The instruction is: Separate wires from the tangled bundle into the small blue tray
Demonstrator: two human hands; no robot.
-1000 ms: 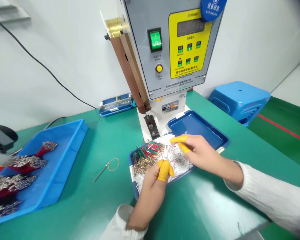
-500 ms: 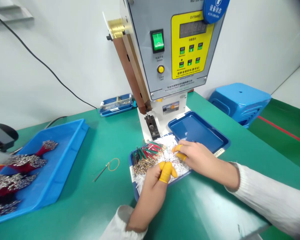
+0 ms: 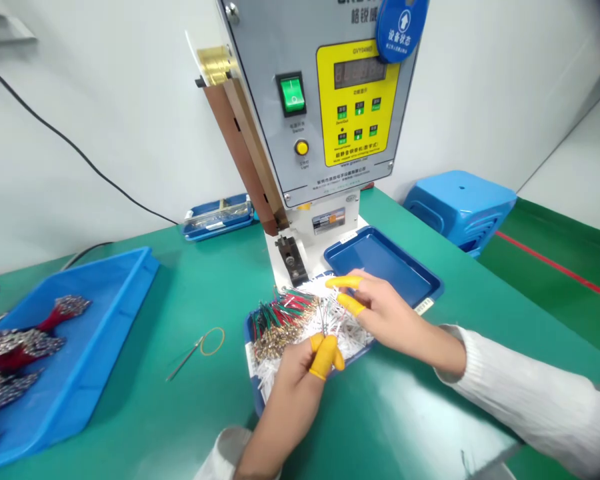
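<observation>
The left hand's grip (image 3: 325, 353) pinches thin wires (image 3: 323, 323) (right hand's (image 3: 341, 293) slightly parted).

Facing you, grey machine front (image 3: 313, 80): "格锐威" at top, "Switch" under your green rocker (image 3: 293, 94) (marked I, O), "Light" under your yellow button (image 3: 302, 148). Yellow panel (image 3: 359, 105): "GVY04MD", "功能显示", "超静音铜带机(数字式)". Blue round sign (image 3: 401, 28): "设备状态", white up-arrow. Display (image 3: 360, 72) digits: unclear to you.
</observation>
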